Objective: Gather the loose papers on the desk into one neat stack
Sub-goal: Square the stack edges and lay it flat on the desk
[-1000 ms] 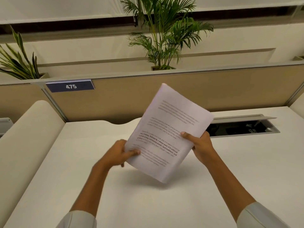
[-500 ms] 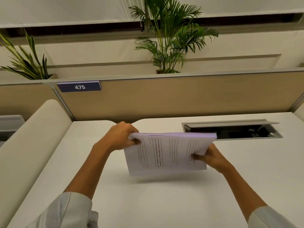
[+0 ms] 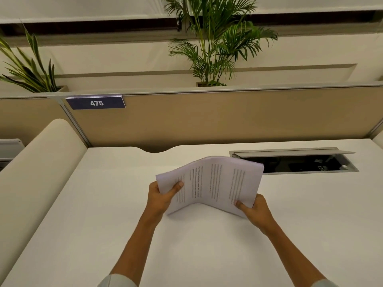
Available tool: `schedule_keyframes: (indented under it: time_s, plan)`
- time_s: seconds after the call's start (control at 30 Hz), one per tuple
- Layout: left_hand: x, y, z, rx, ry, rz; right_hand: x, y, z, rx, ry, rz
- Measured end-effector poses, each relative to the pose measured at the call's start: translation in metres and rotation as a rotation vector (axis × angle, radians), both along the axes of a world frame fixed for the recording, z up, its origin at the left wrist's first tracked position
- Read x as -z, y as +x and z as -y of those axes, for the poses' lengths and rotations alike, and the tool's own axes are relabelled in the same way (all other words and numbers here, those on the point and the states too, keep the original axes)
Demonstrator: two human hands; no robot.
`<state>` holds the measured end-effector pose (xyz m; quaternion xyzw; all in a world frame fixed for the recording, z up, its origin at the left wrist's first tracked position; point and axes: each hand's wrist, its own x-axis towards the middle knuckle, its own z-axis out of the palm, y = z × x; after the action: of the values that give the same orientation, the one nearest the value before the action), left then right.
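A stack of printed white papers [image 3: 215, 183] is held just above the white desk [image 3: 103, 204], bowed upward in the middle like an arch, text running sideways. My left hand [image 3: 162, 196] grips its left short edge, thumb on top. My right hand [image 3: 253, 209] grips the near right corner, thumb on the sheet. The sheets' edges look roughly aligned. No other loose sheets show on the desk.
An open cable tray with a raised metal lid [image 3: 294, 161] is sunk into the desk just behind and right of the papers. A tan partition [image 3: 228, 117] with a "475" plate [image 3: 96, 102] bounds the back; a cream divider [image 3: 37, 162] runs along the left.
The stack went from tilted upright, to standing on its long edge on the desk, to lying flatter and bowed between both hands. Both hands shifted grip to its ends.
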<state>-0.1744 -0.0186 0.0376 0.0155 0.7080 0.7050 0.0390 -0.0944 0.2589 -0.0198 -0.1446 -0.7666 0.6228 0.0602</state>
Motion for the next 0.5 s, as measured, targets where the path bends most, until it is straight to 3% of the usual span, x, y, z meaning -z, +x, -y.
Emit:
schedule_keyframes:
  time_s: [0.2, 0.5]
  plan:
    - [0.009, -0.003, 0.001, 0.002, -0.036, -0.021, 0.013, 0.000, 0.010, 0.043, -0.033, 0.000]
    - [0.016, -0.014, 0.017, -0.017, 0.064, 0.018, 0.011, -0.009, 0.013, 0.155, 0.053, -0.069]
